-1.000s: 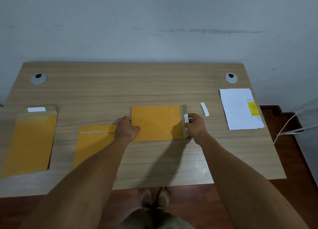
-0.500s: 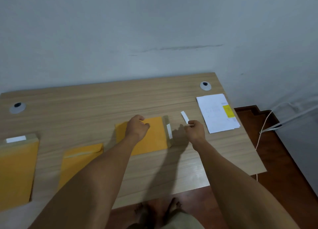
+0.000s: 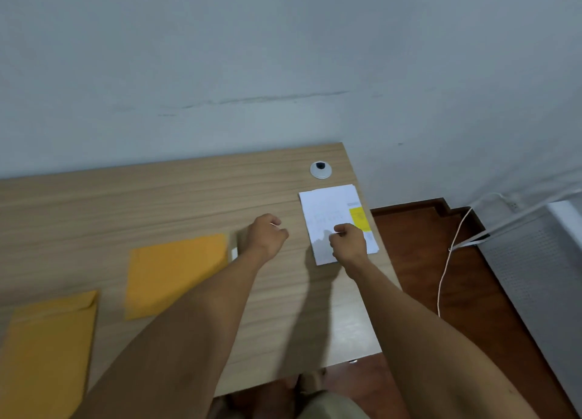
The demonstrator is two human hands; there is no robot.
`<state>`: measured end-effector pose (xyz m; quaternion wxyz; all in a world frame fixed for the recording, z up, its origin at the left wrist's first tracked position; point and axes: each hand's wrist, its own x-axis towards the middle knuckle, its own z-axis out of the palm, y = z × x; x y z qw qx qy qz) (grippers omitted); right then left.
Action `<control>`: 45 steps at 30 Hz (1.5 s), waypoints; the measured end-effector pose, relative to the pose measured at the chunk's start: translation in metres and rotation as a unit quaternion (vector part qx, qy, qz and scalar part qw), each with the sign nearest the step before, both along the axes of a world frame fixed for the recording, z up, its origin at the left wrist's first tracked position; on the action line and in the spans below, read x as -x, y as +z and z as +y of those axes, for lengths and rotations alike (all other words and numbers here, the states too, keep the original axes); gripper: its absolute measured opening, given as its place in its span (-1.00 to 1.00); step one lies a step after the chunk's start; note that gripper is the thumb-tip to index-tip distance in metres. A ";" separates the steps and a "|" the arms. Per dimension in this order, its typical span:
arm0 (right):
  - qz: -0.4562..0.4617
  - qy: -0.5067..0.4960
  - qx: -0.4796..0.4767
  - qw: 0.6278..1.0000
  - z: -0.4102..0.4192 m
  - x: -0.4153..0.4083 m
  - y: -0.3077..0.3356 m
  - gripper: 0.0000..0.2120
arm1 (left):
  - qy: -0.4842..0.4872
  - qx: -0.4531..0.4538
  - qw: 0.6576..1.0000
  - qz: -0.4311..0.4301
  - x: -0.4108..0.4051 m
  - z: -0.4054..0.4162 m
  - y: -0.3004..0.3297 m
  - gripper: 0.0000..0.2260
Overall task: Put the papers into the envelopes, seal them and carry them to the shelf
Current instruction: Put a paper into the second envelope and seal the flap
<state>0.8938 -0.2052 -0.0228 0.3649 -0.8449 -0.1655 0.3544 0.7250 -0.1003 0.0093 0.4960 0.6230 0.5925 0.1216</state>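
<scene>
Both arms reach out over the wooden tabletop [image 3: 157, 198] toward the right of the frame. The right hand [image 3: 348, 242] sits over the lower part of the stack of white papers [image 3: 327, 207] near the tabletop's right edge, its fingers curled; whether it actually pinches a sheet I cannot tell through the blur. The left hand [image 3: 264, 234] hangs just left of the stack, fingers curled in, a sliver of something white at its fingertips that is too small to name. Just left of it lies an orange envelope [image 3: 176, 273] with its flap end toward the hand, and a second envelope [image 3: 47, 349] lies at the lower left corner. A round grommet [image 3: 320, 169] sits above the papers, and a white cable [image 3: 450, 254] trails over the red-brown floor at the right
</scene>
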 end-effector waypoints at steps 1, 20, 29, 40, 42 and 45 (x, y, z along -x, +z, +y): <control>-0.004 0.006 0.000 1.000 0.001 -0.005 0.006 -0.60 | 0.001 0.002 1.000 0.003 -0.008 -0.002 -0.001 -0.74; -0.076 0.078 0.077 0.991 0.024 -0.096 -0.001 -0.66 | -0.098 -0.022 0.979 0.176 -0.099 -0.025 -0.039 -0.38; -0.059 0.085 0.126 0.987 0.043 -0.106 -0.008 -0.94 | -0.136 -0.064 0.963 0.223 -0.107 -0.026 -0.043 -0.45; 0.071 0.122 0.113 0.983 0.056 -0.103 0.004 -0.64 | -0.157 -0.097 0.946 0.267 -0.112 -0.029 -0.031 -0.59; 0.082 0.111 0.085 0.987 0.053 -0.097 0.003 -0.75 | -0.160 -0.092 0.946 0.265 -0.113 -0.029 -0.032 -0.59; 0.092 0.128 0.055 0.986 0.048 -0.087 0.003 -0.76 | -0.159 -0.081 0.951 0.253 -0.112 -0.030 -0.033 -0.62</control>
